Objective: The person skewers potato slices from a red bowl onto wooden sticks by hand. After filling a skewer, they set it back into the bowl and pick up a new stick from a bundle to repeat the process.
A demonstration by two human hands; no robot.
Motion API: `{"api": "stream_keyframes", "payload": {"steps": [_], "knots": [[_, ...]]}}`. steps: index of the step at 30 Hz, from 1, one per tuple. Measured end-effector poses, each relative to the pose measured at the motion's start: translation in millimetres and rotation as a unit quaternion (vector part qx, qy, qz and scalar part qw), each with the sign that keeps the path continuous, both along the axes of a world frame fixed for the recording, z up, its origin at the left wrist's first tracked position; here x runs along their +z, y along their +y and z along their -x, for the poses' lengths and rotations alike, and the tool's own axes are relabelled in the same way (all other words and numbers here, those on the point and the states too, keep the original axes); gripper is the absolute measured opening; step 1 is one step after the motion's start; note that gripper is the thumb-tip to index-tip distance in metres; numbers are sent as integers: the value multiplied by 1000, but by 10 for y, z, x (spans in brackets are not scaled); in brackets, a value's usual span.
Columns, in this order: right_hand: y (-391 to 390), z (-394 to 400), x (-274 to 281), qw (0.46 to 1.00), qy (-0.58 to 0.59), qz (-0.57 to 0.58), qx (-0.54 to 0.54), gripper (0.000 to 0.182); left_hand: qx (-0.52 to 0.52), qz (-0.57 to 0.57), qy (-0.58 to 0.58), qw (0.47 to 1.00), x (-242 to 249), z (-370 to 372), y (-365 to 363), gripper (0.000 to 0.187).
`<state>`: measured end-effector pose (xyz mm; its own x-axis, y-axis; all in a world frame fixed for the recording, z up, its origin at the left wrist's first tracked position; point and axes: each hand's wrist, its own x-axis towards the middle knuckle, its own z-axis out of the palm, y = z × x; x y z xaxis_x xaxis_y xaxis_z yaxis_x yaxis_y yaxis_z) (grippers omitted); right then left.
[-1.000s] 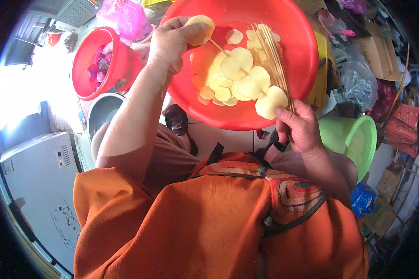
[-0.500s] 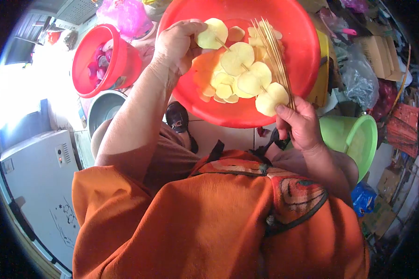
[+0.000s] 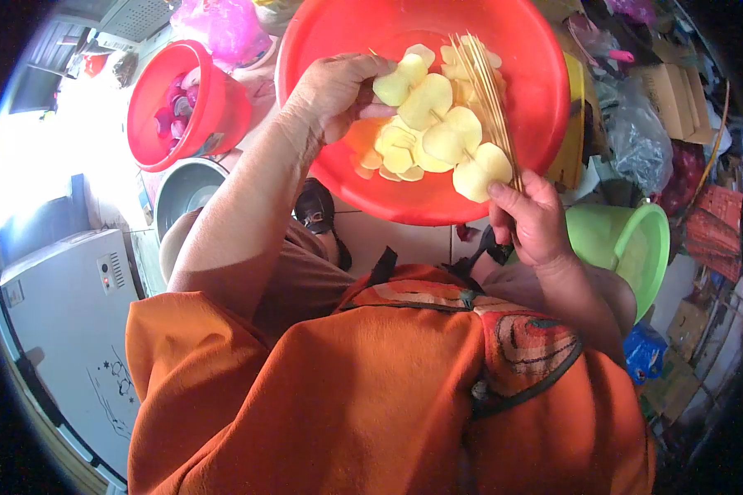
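Observation:
Over the red basin [image 3: 338, 177], my left hand [image 3: 332, 95] is closed on the upper-left end slice of a skewered row of pale yellow potato slices [image 3: 454, 136]. A thin stick tip shows above its fingers. The row runs down and right to my right hand [image 3: 537, 219], whose thumb presses at the lowest slice. Closed in that same right hand is a bundle of bamboo skewers [image 3: 489, 95], pointing up and slightly left. Loose potato slices [image 3: 400, 172] lie in the basin beneath, partly covered by the row.
A smaller red bucket [image 3: 227, 115] with purplish pieces stands left of the basin, beside a grey tub [image 3: 173, 194]. At right is a green bucket [image 3: 648, 247]. A white appliance [image 3: 66, 330] stands lower left; boxes and plastic bags crowd the right side.
My left hand has moved right and slightly down along the skewer. The upper slices now sit closer together, and the skewer gap between them has narrowed. My right hand stays in place.

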<state>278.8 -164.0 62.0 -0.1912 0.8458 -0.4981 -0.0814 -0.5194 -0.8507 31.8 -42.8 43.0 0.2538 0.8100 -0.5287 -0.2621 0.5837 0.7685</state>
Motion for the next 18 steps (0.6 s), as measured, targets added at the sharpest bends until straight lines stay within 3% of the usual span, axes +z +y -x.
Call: {"api": "stream_keyframes", "payload": {"steps": [3,6,8,9,10,11,14,18], "knots": [[16,-1,29,1000,-3,-7,-15,19,2,-11,14,1000,-24,13,21,21],[29,-42,-4,999,-7,-15,-37,20,12,-19,102,995,-85,38,52,19],[27,-59,-19,999,0,-19,-48,20,-123,-70,332,933,-268,62,35,22],[23,-57,-15,999,2,-12,-52,20,-123,-70,331,933,-378,48,-2,22],[21,-59,-15,998,3,-6,-56,20,-244,-154,468,835,-466,1,-62,24],[22,-56,-10,998,3,-6,-56,20,-354,-230,580,696,-549,-29,-102,27],[13,-42,-4,999,-5,-7,-36,20,-378,-247,608,653,-525,-141,-202,27],[15,-29,1,999,-5,-6,-38,20,-395,-258,582,663,-582,-133,-146,29]]}}
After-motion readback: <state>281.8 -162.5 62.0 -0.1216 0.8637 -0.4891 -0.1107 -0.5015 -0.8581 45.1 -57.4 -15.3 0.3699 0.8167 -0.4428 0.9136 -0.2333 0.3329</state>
